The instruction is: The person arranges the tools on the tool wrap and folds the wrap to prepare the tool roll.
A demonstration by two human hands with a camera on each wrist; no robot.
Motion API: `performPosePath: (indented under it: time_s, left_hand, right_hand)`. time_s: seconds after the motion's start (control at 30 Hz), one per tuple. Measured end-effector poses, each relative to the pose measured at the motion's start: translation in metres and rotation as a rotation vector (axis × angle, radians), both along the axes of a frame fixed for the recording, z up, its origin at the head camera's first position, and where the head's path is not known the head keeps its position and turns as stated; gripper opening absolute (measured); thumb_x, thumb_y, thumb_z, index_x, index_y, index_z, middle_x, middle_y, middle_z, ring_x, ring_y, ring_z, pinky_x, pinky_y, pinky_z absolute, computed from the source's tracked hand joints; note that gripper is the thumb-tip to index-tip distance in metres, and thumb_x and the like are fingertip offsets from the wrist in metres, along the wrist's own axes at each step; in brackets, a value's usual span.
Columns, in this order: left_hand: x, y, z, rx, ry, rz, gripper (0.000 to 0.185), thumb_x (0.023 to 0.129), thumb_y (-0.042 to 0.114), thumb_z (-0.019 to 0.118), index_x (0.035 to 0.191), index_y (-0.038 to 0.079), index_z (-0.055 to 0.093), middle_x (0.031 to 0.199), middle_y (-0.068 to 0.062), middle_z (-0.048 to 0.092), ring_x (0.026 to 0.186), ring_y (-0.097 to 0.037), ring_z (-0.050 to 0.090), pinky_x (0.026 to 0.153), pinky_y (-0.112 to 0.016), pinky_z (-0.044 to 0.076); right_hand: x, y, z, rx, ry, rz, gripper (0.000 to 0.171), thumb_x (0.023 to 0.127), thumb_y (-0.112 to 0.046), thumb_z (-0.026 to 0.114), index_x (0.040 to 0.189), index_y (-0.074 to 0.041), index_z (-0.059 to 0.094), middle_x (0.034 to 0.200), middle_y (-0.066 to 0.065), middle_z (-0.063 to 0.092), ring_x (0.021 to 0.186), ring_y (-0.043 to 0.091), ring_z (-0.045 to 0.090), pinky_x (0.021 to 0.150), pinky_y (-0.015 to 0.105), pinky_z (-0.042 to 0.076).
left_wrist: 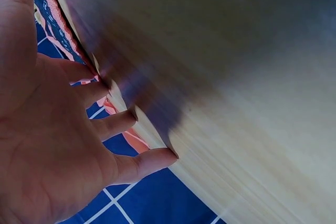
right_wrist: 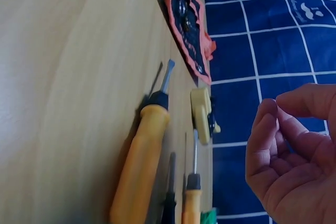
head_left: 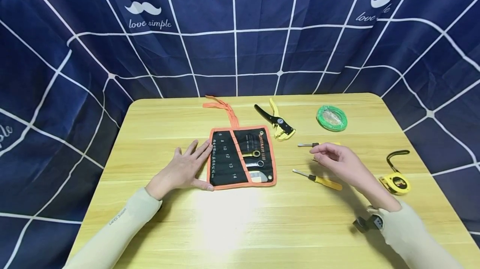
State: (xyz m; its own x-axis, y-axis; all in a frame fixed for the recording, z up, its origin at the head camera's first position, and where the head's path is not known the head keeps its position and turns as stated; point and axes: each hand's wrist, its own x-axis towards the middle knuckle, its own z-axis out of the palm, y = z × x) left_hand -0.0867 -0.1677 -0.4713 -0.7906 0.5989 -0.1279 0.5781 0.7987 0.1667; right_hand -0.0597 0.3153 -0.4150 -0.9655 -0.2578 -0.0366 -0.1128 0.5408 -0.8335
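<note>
My left hand [head_left: 187,165] lies spread on the table, fingertips at the left edge of a black tool pouch [head_left: 221,164] with orange trim. Two wrenches [head_left: 259,164] and a pale flat-ended piece [head_left: 258,177] show in its pockets. Over the screwdrivers at the right hovers my right hand [head_left: 337,161], its fingers loosely bent, thumb and forefinger tips close together with nothing between them. Nearest me is a screwdriver with a yellow-orange handle [right_wrist: 140,166]. Beyond it lie a screwdriver with a dark collar [right_wrist: 169,205] and another orange-handled screwdriver [right_wrist: 192,203], both partly hidden in the head view.
Wire strippers [head_left: 279,122] with black and yellow handles lie behind the pouch's right side. A coil of green wire [head_left: 332,118] is at the back right. To the right sits a yellow tape measure [head_left: 396,183] with a black strap. Blue checked curtains [head_left: 210,52] surround the table.
</note>
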Motion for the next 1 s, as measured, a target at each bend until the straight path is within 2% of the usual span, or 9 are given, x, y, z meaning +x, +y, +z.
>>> performPosePath:
  time_s: [0.23, 0.47, 0.6, 0.77, 1.0]
  left_hand:
    - [0.000, 0.000, -0.001, -0.008, -0.007, 0.001, 0.133, 0.082, 0.084, 0.075, 0.174, 0.004, 0.022, 0.180, -0.016, 0.020, 0.160, -0.052, 0.024, 0.104, -0.084, 0.036]
    - [0.001, 0.000, 0.001, 0.001, -0.025, 0.005, 0.134, 0.081, 0.084, 0.075, 0.175, 0.005, 0.021, 0.181, -0.015, 0.018, 0.160, -0.052, 0.022, 0.105, -0.086, 0.034]
    - [0.001, 0.000, 0.001, 0.002, -0.024, 0.012, 0.134, 0.082, 0.084, 0.075, 0.175, 0.005, 0.021, 0.181, -0.015, 0.018, 0.160, -0.052, 0.022, 0.105, -0.086, 0.033]
    - [0.001, -0.001, 0.002, -0.003, -0.025, 0.013, 0.134, 0.082, 0.084, 0.075, 0.175, 0.005, 0.021, 0.180, -0.015, 0.018, 0.160, -0.052, 0.022, 0.105, -0.086, 0.033]
    - [0.001, 0.000, 0.001, -0.004, -0.019, 0.010, 0.133, 0.082, 0.083, 0.076, 0.174, 0.004, 0.021, 0.181, -0.015, 0.018, 0.160, -0.052, 0.023, 0.105, -0.086, 0.034]
  right_hand:
    - [0.019, 0.020, -0.010, 0.047, 0.012, -0.060, 0.027, 0.111, -0.016, 0.067, 0.130, 0.002, 0.073, 0.125, 0.019, 0.074, 0.102, 0.010, 0.072, 0.081, 0.021, 0.055]
    - [0.039, 0.039, -0.022, 0.060, -0.002, -0.098, 0.027, 0.111, -0.010, 0.065, 0.134, 0.003, 0.070, 0.106, 0.012, 0.078, 0.089, 0.014, 0.073, 0.076, 0.025, 0.054]
    - [0.047, 0.048, -0.027, 0.083, -0.009, -0.137, 0.027, 0.110, -0.014, 0.067, 0.132, 0.001, 0.071, 0.096, 0.008, 0.076, 0.081, 0.016, 0.068, 0.068, 0.029, 0.051]
    - [0.055, 0.053, -0.032, 0.055, -0.021, -0.159, 0.027, 0.108, -0.015, 0.072, 0.130, 0.002, 0.071, 0.095, 0.008, 0.076, 0.073, 0.017, 0.064, 0.058, 0.033, 0.049]
    - [0.060, 0.057, -0.040, 0.037, -0.100, -0.150, 0.035, 0.104, -0.012, 0.077, 0.134, 0.002, 0.068, 0.086, 0.009, 0.070, 0.070, 0.017, 0.061, 0.055, 0.032, 0.050]
